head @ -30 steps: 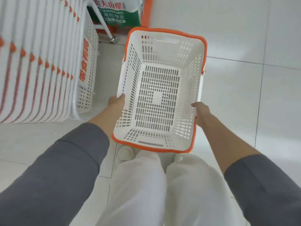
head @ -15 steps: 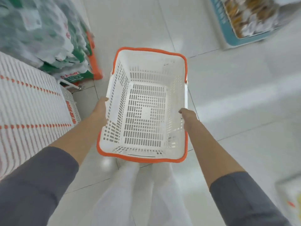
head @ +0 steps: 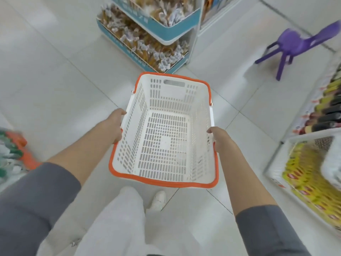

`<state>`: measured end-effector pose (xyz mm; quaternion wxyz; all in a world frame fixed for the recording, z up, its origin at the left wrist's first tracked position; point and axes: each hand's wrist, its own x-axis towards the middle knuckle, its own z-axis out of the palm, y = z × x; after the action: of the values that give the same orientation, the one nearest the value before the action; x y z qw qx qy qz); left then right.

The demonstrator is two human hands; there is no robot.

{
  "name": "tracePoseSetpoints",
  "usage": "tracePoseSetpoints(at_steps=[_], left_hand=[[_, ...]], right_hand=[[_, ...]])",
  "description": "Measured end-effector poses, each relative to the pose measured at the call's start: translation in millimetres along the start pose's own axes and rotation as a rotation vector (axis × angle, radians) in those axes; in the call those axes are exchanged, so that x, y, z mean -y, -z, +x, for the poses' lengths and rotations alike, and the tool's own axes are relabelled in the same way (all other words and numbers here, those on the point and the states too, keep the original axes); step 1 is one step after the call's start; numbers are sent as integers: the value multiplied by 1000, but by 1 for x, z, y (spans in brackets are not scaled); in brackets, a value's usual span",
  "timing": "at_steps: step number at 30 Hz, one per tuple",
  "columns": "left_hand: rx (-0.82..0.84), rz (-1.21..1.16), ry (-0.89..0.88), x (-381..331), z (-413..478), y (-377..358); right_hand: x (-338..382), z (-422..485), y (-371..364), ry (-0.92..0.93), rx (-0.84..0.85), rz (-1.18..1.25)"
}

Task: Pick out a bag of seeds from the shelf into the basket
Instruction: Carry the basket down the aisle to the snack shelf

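Basket (head: pixel 173 95) between left hand (head: pixel 115 124), right hand (head: pixel 219 138)

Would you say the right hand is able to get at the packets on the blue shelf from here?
Probably not yet: the right hand grips the basket rim, and the blue shelf stands beyond the basket's far end.

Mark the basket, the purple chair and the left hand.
basket (head: pixel 173 92), head view, far white wall.
purple chair (head: pixel 292 40), head view, seat.
left hand (head: pixel 115 124), head view, back of hand.

White tiled floor (head: pixel 55 71), blue shelf (head: pixel 175 30) standing on it, purple chair (head: pixel 293 41) beyond
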<state>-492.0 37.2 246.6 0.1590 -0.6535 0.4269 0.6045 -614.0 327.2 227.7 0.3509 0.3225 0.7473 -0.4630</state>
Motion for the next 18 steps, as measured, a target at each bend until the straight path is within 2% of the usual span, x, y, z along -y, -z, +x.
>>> tracePoseSetpoints(at_steps=[6,10,14,16,18], left_hand=[[115,150,-57,-128,-6,-138],[211,199,-64,-236,17,-227],[292,292,-88,-344,3,-320],[284,303,-131,-390,39,-364],[343,341,-136,-442,66,-422]], right_hand=[[109,74,65,-19,-101,112],[193,137,101,-44,-132,219],[279,191,140,-60,-195,322],[308,217,155,-47,-207,371],[348,255,175,-63,-214,424]])
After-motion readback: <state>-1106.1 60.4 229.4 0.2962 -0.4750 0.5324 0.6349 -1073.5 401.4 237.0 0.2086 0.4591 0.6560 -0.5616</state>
